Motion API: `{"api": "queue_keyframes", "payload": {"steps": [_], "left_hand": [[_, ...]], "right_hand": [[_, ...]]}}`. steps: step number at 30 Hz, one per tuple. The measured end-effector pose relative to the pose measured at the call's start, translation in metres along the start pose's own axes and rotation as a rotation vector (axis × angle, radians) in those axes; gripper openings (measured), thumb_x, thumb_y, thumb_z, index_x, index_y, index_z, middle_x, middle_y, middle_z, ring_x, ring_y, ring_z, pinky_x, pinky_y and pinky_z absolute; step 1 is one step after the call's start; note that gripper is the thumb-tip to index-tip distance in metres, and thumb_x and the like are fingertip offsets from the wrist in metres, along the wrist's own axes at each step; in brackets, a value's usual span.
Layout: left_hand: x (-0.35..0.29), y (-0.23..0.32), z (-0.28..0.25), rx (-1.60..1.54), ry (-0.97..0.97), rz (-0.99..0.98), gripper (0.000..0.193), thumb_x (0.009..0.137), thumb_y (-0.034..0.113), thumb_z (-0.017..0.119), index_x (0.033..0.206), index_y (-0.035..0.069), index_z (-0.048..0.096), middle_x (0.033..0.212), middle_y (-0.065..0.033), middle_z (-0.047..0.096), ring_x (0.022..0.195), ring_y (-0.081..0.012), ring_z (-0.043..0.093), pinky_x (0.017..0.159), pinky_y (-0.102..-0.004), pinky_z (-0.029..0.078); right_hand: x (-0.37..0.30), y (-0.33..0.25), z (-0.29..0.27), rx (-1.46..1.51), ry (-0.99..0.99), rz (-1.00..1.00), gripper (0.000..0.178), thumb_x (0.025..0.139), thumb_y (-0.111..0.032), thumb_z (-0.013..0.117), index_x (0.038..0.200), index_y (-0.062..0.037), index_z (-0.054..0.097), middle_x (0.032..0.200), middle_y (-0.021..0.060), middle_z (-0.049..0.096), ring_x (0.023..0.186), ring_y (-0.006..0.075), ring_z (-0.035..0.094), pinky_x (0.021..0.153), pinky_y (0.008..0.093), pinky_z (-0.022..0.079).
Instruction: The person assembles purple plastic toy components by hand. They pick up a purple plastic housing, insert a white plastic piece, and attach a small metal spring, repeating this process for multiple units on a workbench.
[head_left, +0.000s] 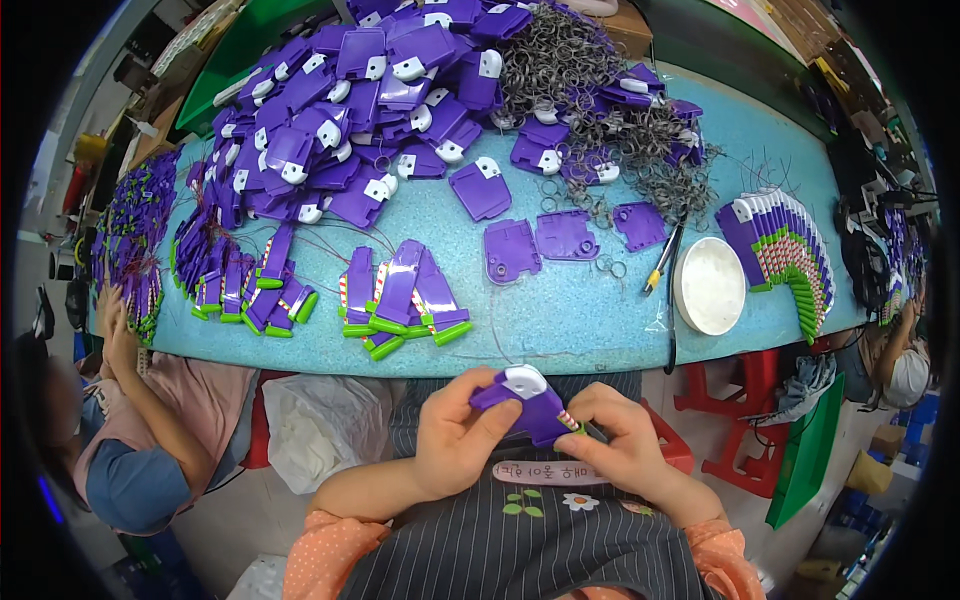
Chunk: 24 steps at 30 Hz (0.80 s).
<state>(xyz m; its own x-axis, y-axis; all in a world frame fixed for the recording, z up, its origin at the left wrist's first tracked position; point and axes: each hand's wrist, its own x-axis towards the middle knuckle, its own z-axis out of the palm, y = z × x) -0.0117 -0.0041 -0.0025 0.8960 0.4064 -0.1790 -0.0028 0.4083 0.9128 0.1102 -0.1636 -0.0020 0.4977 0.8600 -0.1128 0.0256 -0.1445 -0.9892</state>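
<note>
Between my hands, just off the table's near edge, is a purple plastic casing (537,418) with a rounded white end and a red-and-white striped strip along one side. My left hand (458,428) is closed on the casing near its white end, thumb on the purple face. Fingers of my right hand (622,440) pinch the opposite end by the striped strip, where a bit of green shows. A thin wire rises from the white end. Straight ahead on the table lie open purple casing halves (512,250). Left of them are purple pieces with green ends (402,290).
A large heap of purple-and-white casings (345,110) covers the blue table's (420,350) back left, beside a pile of grey rings (560,65). A white bowl (709,286), a yellow-handled tool (657,272) and a row of assembled pieces (785,250) stand right. People sit at both sides.
</note>
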Motion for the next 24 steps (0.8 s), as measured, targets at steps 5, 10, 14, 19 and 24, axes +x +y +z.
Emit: {"api": "queue_keyframes", "payload": {"steps": [5,10,14,19,24], "left_hand": [[-0.004,-0.025,0.017,0.111,-0.021,0.139,0.016,0.089,0.004,0.055,0.103,-0.003,0.050,0.100,-0.0101,0.057,0.091,-0.0145,0.054,0.081,-0.0263,0.042],[0.011,-0.018,0.009,0.665,-0.236,0.384,0.029,0.084,0.005,0.059,0.108,-0.003,0.045,0.115,-0.0211,0.048,0.115,-0.0305,0.046,0.096,-0.0396,0.036],[0.041,0.035,-0.006,1.039,-0.253,0.390,0.047,0.077,0.009,0.067,0.114,-0.005,0.042,0.116,-0.0235,0.047,0.113,-0.0399,0.046,0.095,-0.0450,0.037],[0.137,0.059,-0.059,1.405,0.045,0.477,0.049,0.076,0.011,0.068,0.115,-0.006,0.044,0.113,-0.0226,0.049,0.106,-0.0382,0.050,0.091,-0.0409,0.041],[0.169,0.055,-0.061,1.488,0.067,0.367,0.043,0.075,0.015,0.070,0.108,-0.006,0.051,0.106,-0.0188,0.050,0.099,-0.0357,0.053,0.084,-0.0395,0.045]], "right_hand": [[0.004,0.000,-0.004,-0.010,0.017,0.089,0.017,0.076,-0.014,0.073,0.084,-0.0003,0.065,0.075,0.0074,0.058,0.069,0.0149,0.055,0.059,0.0259,0.041],[0.003,-0.006,-0.008,-0.162,0.132,-0.108,0.021,0.077,-0.012,0.072,0.092,0.0001,0.064,0.078,0.0087,0.059,0.072,0.0177,0.057,0.062,0.0275,0.044],[0.000,-0.027,-0.061,-0.301,0.378,-0.170,0.025,0.075,-0.001,0.068,0.098,0.0000,0.059,0.090,0.0101,0.061,0.075,0.0164,0.058,0.063,0.0278,0.046],[0.040,-0.023,-0.172,-0.442,0.948,-0.356,0.020,0.082,-0.003,0.064,0.100,0.0013,0.058,0.085,-0.0003,0.057,0.069,0.0056,0.048,0.060,0.0194,0.039],[0.059,0.024,-0.197,-0.914,0.833,-0.282,0.015,0.074,-0.003,0.068,0.087,-0.0002,0.060,0.074,0.0048,0.054,0.065,0.0158,0.050,0.059,0.0271,0.041]]}}
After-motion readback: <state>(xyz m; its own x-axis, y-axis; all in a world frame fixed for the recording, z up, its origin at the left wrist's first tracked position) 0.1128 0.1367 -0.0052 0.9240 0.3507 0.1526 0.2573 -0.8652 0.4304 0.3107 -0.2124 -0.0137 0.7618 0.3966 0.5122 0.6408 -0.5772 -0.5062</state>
